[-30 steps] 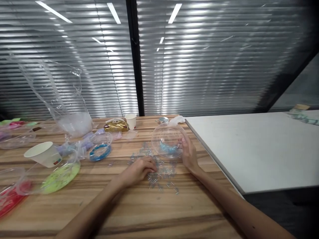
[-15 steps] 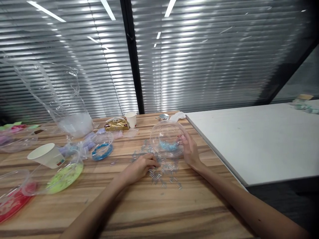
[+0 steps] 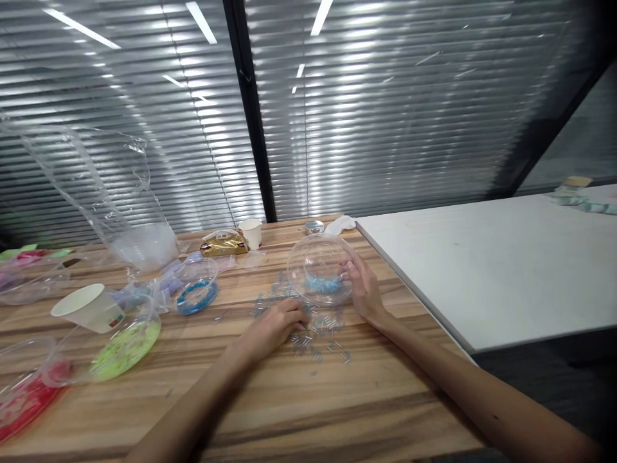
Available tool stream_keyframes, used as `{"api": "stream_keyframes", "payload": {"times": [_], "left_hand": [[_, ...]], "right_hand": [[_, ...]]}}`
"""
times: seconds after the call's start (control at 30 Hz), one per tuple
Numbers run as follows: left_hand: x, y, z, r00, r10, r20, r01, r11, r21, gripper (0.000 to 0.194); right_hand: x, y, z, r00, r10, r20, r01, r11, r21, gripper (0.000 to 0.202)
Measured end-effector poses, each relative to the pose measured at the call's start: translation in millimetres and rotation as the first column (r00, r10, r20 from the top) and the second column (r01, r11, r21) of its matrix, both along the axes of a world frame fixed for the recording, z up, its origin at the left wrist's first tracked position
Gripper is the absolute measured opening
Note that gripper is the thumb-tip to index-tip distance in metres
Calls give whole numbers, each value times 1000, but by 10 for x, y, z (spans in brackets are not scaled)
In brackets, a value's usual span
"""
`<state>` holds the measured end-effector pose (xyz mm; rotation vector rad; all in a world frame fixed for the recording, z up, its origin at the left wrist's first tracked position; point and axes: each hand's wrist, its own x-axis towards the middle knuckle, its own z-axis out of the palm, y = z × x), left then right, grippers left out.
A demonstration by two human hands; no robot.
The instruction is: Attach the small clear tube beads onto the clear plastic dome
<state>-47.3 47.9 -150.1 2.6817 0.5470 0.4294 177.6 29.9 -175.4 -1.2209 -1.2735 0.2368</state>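
My right hand (image 3: 366,289) grips the right side of a clear plastic bowl (image 3: 299,263), its fingers closed at the rim. Pale blue pieces (image 3: 322,283) lie in the bottom of the bowl. Many small clear tubes (image 3: 325,323) are scattered over the wooden table (image 3: 289,418), in front of the bowl and to its left. Among them rests my left hand (image 3: 277,325), fingers bent and pressed together at the tubes; whatever is between its fingertips is hidden.
Bowls with blue (image 3: 197,297), yellow-green (image 3: 126,350) and red (image 3: 29,405) contents stand left, with a tilted paper cup (image 3: 89,308). Behind are a clear bag (image 3: 144,244), gold packet (image 3: 224,244), upright cup (image 3: 251,233) and small metal dish (image 3: 314,226). A white table (image 3: 482,270) adjoins right.
The camera view has shifted slightly. Both hands hold nearly the same poses, the right one still on the bowl and the left one still among the tubes.
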Motion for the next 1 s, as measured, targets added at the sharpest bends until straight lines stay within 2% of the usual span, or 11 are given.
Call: {"api": "stream_keyframes", "payload": {"times": [0.1,0.47,0.7,0.9,1.0], "left_hand": [[14,-4,-29,1000,-3,1,3,1000,31,17],[40,-2,-44,1000,20,12,-20,998,51,23],[64,-27,-62,999,39,13,-40,997,62,22],[82,-53,-117,982,185,-30,-183,981,60,18],[81,-67,-139,980,198,-20,-195,976,98,14]], "right_hand": [[1,-1,14,999,36,30,-35,999,-27,46],[-61,-37,101,997,11,76,-12,1000,19,39],[-54,-35,82,997,8,72,-9,1000,16,41],[-35,-34,48,997,0,74,0,1000,3,43],[-25,-27,31,997,-25,75,26,1000,-4,44]]}}
